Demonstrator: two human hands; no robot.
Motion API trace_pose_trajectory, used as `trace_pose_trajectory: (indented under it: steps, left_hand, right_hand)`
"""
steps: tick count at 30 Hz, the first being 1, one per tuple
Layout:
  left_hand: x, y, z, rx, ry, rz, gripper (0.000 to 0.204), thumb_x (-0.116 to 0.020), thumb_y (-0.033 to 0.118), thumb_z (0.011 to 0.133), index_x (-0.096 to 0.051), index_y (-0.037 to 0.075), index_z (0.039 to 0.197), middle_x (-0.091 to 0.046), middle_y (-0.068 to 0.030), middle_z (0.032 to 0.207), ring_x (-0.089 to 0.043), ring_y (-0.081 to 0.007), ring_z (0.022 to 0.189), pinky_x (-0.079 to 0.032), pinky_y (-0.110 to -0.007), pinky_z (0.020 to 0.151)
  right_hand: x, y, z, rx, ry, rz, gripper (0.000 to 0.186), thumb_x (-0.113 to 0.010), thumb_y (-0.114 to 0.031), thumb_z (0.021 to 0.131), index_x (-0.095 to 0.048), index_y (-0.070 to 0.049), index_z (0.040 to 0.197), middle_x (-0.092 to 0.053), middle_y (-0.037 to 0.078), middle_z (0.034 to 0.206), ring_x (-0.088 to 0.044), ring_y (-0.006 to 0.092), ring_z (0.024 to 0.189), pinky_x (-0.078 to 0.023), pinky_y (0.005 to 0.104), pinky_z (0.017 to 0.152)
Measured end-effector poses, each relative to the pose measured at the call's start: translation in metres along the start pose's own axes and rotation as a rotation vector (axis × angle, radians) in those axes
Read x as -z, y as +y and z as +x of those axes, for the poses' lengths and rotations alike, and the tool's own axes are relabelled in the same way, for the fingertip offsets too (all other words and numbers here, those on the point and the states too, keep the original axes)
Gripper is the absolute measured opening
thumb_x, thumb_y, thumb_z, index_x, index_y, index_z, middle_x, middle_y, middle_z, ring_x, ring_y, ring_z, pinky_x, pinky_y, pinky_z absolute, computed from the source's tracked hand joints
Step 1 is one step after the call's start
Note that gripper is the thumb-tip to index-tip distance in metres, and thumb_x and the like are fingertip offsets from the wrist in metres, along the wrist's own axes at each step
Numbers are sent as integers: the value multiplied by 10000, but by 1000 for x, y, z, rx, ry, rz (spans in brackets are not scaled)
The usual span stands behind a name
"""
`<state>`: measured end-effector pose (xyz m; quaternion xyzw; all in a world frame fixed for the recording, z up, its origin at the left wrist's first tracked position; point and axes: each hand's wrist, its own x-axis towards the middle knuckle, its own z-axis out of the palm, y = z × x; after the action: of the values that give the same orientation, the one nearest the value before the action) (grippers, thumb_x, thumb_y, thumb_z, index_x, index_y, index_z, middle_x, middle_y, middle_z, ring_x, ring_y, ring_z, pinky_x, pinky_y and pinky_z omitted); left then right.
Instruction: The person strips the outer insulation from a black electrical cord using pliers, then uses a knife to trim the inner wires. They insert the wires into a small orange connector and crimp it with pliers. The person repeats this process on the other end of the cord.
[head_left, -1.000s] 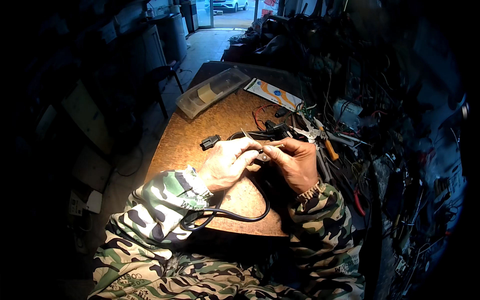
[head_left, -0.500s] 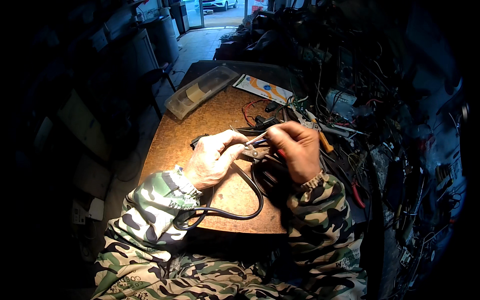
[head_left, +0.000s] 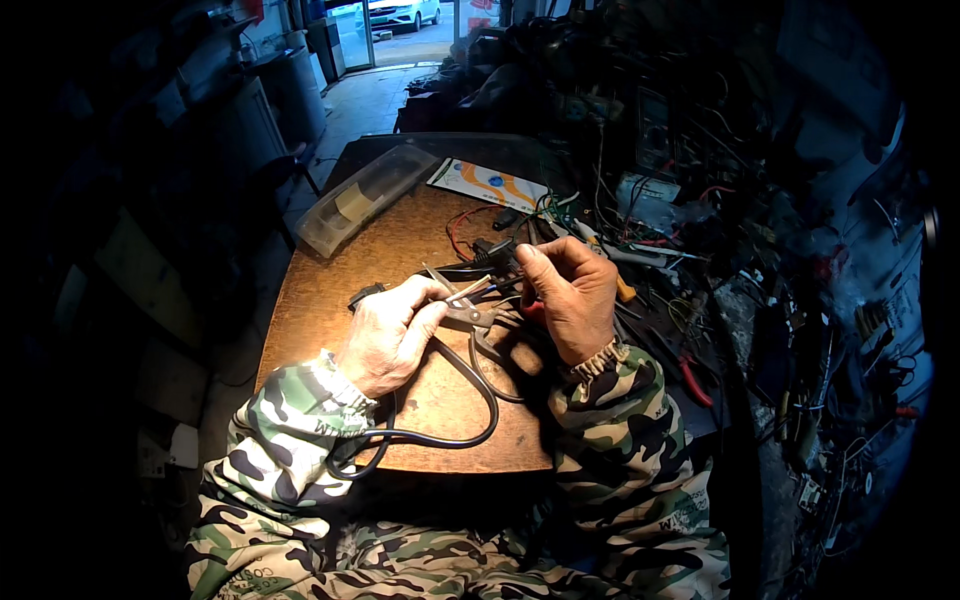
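Working over the brown desk [head_left: 305,310], we have the black cable [head_left: 450,442] looping near its front edge. The left hand [head_left: 390,335] makes a narrow pinch on wires; the right hand [head_left: 572,300] has thumb and forefinger nearly together, and we can't tell whether it grips anything. The pivoted metal tool [head_left: 474,314] sits between the hands, red handle [head_left: 534,313] by the right palm. Smallest: the thin wires [head_left: 470,289], poking from the left pinch toward the right hand. To do this well, we'd want a firm pinch at the wire roots, one wire separated at a time, tool points clear of fingertips. Hidden: wire roots, right hand's curled fingers. Wire tips: too small to call bare.
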<state>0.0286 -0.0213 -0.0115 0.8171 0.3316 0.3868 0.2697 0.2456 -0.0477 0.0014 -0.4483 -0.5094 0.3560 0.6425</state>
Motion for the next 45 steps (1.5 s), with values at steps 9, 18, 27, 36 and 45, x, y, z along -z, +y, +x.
trace_pose_trajectory:
  steps: [9,18,27,36,45]
  left_hand:
    - [12,-6,2,194,217,93,205,-666,200,957,-675,-3,930,-642,-38,695,-578,-110,639,-470,-279,596]
    - [49,-43,12,113,613,-300,210,-549,119,1008,-584,-11,1169,-520,36,756,-454,-29,603,-406,-191,559]
    - [35,-18,-2,226,62,358,563,-701,344,854,-596,-27,1263,-687,-247,1109,-662,-395,1046,-506,-424,917]
    - [20,-18,-4,57,13,407,397,-742,223,831,-644,-2,1143,-676,-192,1084,-642,-341,1051,-489,-409,925]
    - [32,-48,-17,23,150,362,281,-737,105,818,-662,-9,1064,-671,-173,1049,-654,-314,994,-510,-385,897]
  right_hand:
    - [18,6,11,77,147,-198,166,-672,-153,948,-692,8,986,-650,42,740,-582,103,601,-484,266,558]
    - [47,0,21,368,550,-89,272,-617,-189,977,-626,30,1139,-666,84,911,-614,112,783,-516,245,690]
    - [0,19,-216,100,-674,-539,285,-724,-265,899,-647,8,881,-641,167,798,-649,329,667,-518,399,574]
    - [60,178,-363,-647,-290,-1055,466,-625,-461,918,-731,-9,877,-703,208,796,-701,374,772,-556,502,741]
    - [159,-95,-195,77,-392,-780,181,-744,-159,822,-696,-31,941,-673,152,848,-668,338,786,-534,407,691]
